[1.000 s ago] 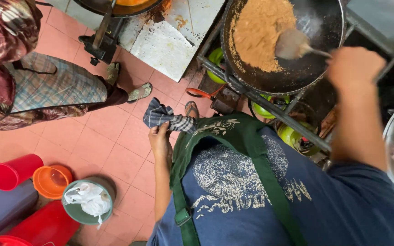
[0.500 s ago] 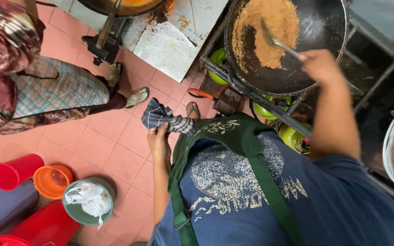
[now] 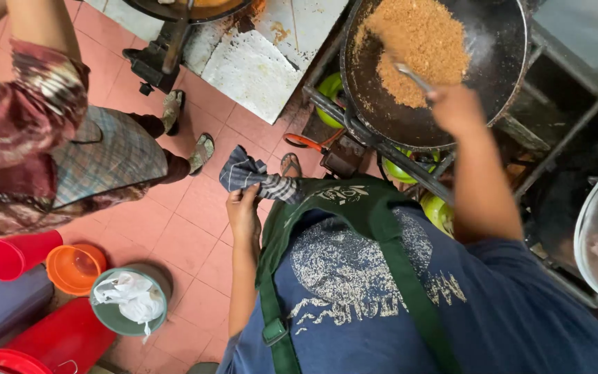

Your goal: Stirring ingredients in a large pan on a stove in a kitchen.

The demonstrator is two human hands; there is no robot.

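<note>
Right hand [image 3: 457, 109] clenched the metal spatula [image 3: 410, 76] in crumbly brown rice, round black wok [image 3: 451, 62], upper right; left hand [image 3: 243, 211] gripped a crumpled checked cloth [image 3: 254, 178], centre.

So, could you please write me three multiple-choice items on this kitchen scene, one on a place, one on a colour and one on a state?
1. Where is the brown fried rice?
A. in the black wok
B. on the floor tiles
C. in the orange bowl

2. What colour is the apron?
A. white
B. green
C. yellow

3. What is the left hand doing?
A. hanging empty
B. gripping a checked cloth
C. holding a cup

Answers:
1. A: the rice is heaped inside the wok, where the right hand works a metal spatula.
2. B: the apron has green straps across the blue shirt.
3. B: the left hand is closed on the cloth.
</note>
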